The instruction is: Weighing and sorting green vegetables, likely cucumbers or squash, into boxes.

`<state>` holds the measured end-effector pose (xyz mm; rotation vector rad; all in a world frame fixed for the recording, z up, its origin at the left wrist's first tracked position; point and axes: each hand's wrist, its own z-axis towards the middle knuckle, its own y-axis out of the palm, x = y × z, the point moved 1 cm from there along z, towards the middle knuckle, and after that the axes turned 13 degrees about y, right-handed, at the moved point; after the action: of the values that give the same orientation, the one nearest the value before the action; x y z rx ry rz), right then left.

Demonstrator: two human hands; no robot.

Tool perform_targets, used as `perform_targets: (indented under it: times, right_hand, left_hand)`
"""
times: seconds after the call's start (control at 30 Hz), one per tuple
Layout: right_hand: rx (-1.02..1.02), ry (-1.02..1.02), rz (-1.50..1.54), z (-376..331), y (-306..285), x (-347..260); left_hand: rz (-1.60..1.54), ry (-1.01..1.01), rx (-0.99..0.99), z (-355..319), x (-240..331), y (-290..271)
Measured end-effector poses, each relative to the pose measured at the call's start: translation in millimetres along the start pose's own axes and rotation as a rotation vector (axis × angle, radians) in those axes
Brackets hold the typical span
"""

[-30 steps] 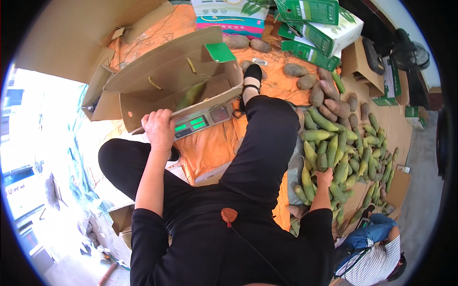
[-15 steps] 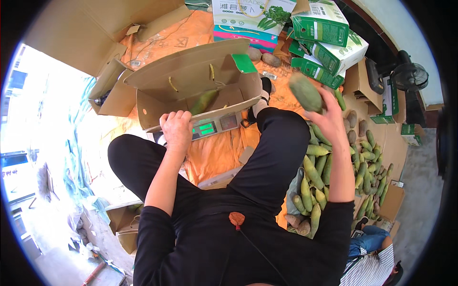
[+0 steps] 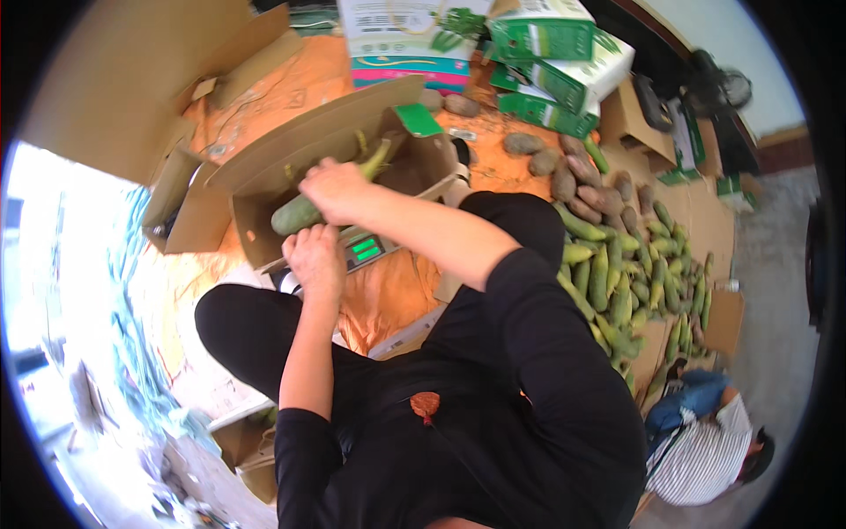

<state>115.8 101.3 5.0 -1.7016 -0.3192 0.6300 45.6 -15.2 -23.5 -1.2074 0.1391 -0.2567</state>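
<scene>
Over my feed, an orange sheet [image 3: 397,293] covers the floor, green radishes [image 3: 659,278] heaped to the right. I have the right hand [image 3: 333,191] reaching across, fingers wrapped around one long radish [image 3: 298,215] at the open carton [image 3: 352,123]; the left hand [image 3: 315,259] grips its near rim.

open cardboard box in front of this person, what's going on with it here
A seated person's right hand grips a long, smooth green vegetable at the opening of an open brown cardboard box. The left hand is at the box's near edge, beside a lit green digital display. Whether the vegetable touches the box floor is hard to tell. To the person's right lies a heap of long green vegetables, with rounded brownish ones beyond.
</scene>
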Motion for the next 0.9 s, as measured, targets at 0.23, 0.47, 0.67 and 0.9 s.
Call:
perform_targets:
  times: [0.23, 0.47, 0.67, 0.9]
  right_hand:
    - [0.268, -0.011, 0.207, 0, 1, 0]
    - [0.161, -0.028, 0.580, -76, -89, 105]
    - [0.403, 0.643, 0.619, -192, -70, 274]
    - [0.055, 1.200, 0.246, -339, 91, 379]
  left_hand:
    - [0.024, -0.021, -0.079, 2, 3, 1]
    - [0.049, -0.039, -0.116, 4, 5, -1]
    - [0.025, -0.047, -0.104, 5, 6, 0]
    - [0.046, -0.027, -0.105, 6, 7, 1]
